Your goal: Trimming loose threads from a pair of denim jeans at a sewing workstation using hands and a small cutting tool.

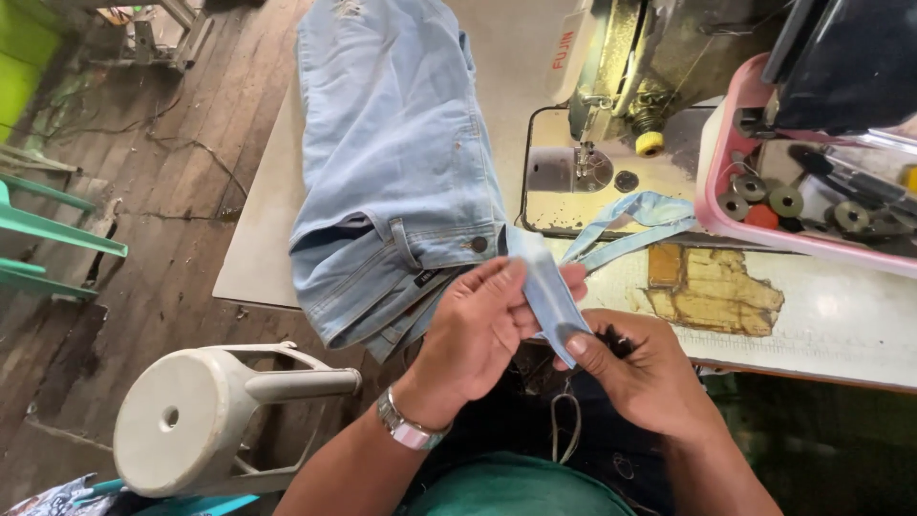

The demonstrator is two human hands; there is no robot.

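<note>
A narrow strip of pale blue denim (546,287) is held between both hands just below the middle of the frame. The left hand (478,330) is closed on it, the fingers curled over the strip's upper part with the fingertips pressed against the cloth. The right hand (645,373) is closed on the strip's lower end, which is pinched under the thumb. A metal wristwatch (409,427) is worn on the left wrist.

From the grip, the strip is carried up and to the right, where it loops over the counter (831,325) and lies across the base plate of the sewing machine (611,115) in the upper middle of the frame. The strip's upper end meets the waistband of a pair of light blue jeans (392,153), just beside the metal button; whether it is joined there cannot be told. The jeans are spread from the top centre of the frame down to the counter's near edge, with the waist hanging over it toward the hands.

A pink tray (712,177) holding bobbins and small parts is set at the upper right, touching the machine's base. A worn patch with bare wood is seen on the counter below it. A white plastic stool (191,411) lies on its side on the plank floor (115,239) at the lower left, and green chair legs (48,229) are seen at the left edge.
</note>
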